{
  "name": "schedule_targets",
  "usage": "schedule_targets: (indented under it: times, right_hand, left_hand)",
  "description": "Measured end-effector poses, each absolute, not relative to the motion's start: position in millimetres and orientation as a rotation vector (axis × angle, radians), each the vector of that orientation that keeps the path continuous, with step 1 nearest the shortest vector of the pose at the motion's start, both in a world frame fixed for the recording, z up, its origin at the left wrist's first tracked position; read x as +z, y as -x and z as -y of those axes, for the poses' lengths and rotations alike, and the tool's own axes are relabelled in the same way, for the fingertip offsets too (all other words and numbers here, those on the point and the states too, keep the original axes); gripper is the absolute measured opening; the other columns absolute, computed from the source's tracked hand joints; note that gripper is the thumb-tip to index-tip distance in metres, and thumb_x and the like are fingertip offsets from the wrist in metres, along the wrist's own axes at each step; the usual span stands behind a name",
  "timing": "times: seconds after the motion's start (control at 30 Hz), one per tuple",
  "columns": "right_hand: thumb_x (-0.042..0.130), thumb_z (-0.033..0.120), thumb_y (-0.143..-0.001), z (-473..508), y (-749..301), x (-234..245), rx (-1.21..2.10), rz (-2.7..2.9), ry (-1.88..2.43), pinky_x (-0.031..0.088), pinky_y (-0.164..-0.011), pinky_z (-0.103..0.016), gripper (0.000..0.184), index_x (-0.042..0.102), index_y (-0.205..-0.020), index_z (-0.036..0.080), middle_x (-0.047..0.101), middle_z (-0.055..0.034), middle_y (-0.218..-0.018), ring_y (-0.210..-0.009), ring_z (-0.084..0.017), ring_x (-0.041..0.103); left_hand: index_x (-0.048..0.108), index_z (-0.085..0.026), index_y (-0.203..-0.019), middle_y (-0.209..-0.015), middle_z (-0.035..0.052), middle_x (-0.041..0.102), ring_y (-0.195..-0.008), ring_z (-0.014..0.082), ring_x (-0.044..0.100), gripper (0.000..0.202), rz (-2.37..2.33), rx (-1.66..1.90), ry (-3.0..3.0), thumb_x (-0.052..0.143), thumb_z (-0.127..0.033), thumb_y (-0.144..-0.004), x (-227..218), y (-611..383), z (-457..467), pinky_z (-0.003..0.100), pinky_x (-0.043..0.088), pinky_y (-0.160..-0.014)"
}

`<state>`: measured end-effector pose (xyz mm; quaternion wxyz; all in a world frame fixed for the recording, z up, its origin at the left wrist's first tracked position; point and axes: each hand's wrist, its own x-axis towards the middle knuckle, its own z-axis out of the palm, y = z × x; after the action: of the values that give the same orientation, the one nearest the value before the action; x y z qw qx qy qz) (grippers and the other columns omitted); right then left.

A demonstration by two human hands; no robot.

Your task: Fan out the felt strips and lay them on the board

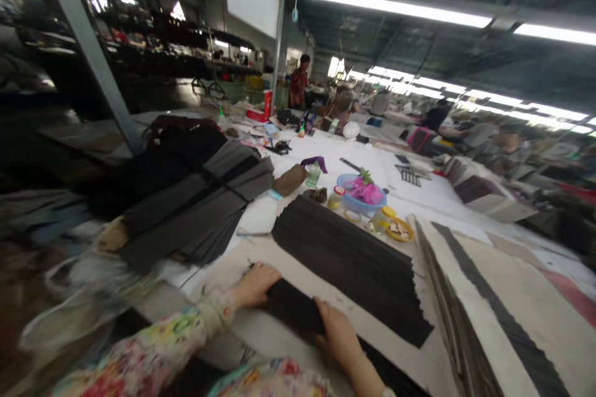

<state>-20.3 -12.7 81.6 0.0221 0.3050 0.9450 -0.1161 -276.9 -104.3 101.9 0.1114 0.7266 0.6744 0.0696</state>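
A folded strip of black fabric (293, 307) lies across the table edge right in front of me. At its left end, my left hand (257, 284) curls its fingers over the cloth. My right hand (339, 332) grips the same strip farther right, its thumb along the upper edge and its other fingers partly hidden. Beyond both hands lies a wide stack of black fabric pieces (349, 260) with stepped, uneven ends. The strip continues to the right beneath my right forearm.
Bundled dark cloth (200, 198) is heaped at left, beside a plastic bag (79, 298). A tall stack of sheets (493, 298) stands at right. Past the black pieces sit a blue basin (361, 201), a yellow dish (399, 229) and a glass jar (313, 175). People work farther back.
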Motion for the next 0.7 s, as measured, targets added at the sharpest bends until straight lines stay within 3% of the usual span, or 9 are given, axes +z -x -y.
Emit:
schedule_targets:
  times: [0.23,0.43,0.7]
  right_hand:
    - [0.050,0.012,-0.068,26,19,87,-0.351,-2.980,-0.758,0.040,-0.088,-0.034,0.065,0.032,-0.131,0.020,0.051,-0.0088,-0.121,-0.106,-0.023,0.049]
    - [0.051,0.013,-0.069,32,14,79,-0.292,-3.027,-0.740,0.040,-0.087,-0.036,0.065,0.032,-0.130,0.019,0.049,-0.0097,-0.122,-0.106,-0.024,0.048]
    - [0.052,0.014,-0.069,35,11,72,-0.300,-3.058,-0.735,0.040,-0.087,-0.037,0.066,0.030,-0.131,0.023,0.048,-0.0090,-0.123,-0.107,-0.024,0.047]
  left_hand:
    - [0.043,-0.020,-0.118,-0.119,0.0070,0.049,-0.112,0.0228,0.040,0.061,-2.114,0.389,-2.114,0.052,-0.008,-0.059,81,309,148,0.039,0.026,-0.097]
    - [0.043,-0.019,-0.121,-0.122,0.0072,0.047,-0.113,0.0207,0.041,0.060,-2.252,0.575,-1.866,0.045,-0.006,-0.063,68,328,171,0.036,0.032,-0.097]
    - [0.039,-0.017,-0.127,-0.129,0.0075,0.042,-0.121,0.0173,0.036,0.057,-1.948,0.823,-1.604,0.042,-0.012,-0.070,65,339,179,0.033,0.026,-0.104]
